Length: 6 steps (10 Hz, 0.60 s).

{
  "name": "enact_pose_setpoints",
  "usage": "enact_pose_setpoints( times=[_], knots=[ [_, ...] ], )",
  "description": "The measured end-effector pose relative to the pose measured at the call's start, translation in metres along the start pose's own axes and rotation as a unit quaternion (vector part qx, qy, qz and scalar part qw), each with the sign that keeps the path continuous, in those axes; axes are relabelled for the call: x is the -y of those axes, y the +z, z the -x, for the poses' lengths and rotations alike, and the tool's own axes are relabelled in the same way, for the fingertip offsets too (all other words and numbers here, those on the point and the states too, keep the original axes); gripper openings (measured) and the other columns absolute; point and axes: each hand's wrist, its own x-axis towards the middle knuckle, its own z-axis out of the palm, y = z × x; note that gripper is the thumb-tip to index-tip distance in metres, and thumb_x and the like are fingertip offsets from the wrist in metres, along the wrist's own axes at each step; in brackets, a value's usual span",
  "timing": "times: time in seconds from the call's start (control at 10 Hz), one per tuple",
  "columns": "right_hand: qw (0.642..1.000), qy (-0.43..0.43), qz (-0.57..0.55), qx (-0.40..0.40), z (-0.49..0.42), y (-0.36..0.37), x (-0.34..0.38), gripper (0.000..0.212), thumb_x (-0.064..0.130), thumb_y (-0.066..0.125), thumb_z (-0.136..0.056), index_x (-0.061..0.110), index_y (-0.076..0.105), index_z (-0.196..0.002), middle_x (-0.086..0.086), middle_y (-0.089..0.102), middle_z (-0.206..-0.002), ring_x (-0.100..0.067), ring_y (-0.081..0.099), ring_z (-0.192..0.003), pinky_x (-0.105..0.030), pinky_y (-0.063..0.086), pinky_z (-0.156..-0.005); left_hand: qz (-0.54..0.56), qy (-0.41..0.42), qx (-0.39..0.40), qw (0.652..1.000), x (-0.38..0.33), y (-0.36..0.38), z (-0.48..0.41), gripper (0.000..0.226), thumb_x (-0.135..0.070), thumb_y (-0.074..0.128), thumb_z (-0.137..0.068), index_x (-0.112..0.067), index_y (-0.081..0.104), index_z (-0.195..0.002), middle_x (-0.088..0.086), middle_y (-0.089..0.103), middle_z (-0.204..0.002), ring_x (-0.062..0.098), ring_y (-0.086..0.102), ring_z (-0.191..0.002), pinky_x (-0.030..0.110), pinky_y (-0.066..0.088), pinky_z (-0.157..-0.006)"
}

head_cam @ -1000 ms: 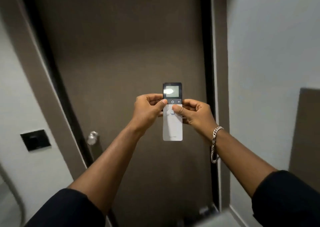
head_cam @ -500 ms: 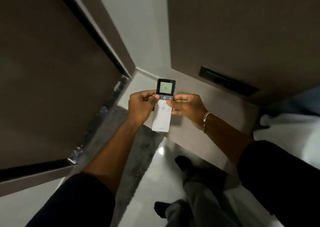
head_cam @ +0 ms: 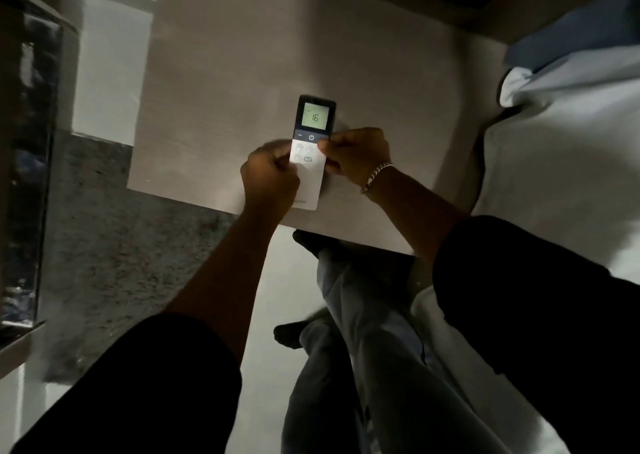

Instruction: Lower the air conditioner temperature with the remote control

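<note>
Held remote control point(head_cam: 310, 156) upright at centre: left hand point(head_cam: 270, 176) at 8 o'clock, right hand point(head_cam: 356, 154) at 3, fingers clamped on its edges; showed 16, previously 15; view tilted further downward

Pale cabinet top point(head_cam: 214, 83), speckled rug point(head_cam: 114, 246), white bedding point(head_cam: 571, 149).

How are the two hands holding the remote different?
The right hand wears a silver chain bracelet at the wrist; the left hand wears none. The left hand grips the remote control lower down, the right hand higher, nearer the lit screen. Both pinch its edges, one from each side.
</note>
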Motion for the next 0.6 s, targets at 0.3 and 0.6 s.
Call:
enact_pose_setpoints(
  times=[0.3,0.6],
  knots=[
    [0.998,0.046,0.005,-0.051,0.007,0.007,-0.004,0.014,0.009,0.078,-0.074,0.004,0.076,-0.087,-0.013,0.076,-0.094,-0.022,0.074,-0.078,-0.036,0.063,-0.069,-0.035,-0.015,0.055,0.998,0.003,-0.015,0.013,0.03,-0.009,0.056,-0.083,-0.011,0.065,-0.112,0.012,0.07,-0.112,0.029,0.064,-0.103,0.027,0.049,-0.086],
    [0.914,-0.358,0.19,0.018,0.147,0.057,0.104,0.024,0.03,0.065,-0.086,0.007,0.07,-0.088,-0.011,0.073,-0.087,-0.026,0.067,-0.083,-0.032,0.052,-0.076,0.045,0.05,-0.168,0.984,-0.038,-0.155,0.093,0.042,-0.009,0.055,-0.087,-0.007,0.053,-0.129,0.012,0.058,-0.133,0.025,0.055,-0.12,0.025,0.041,-0.102]
  ],
)
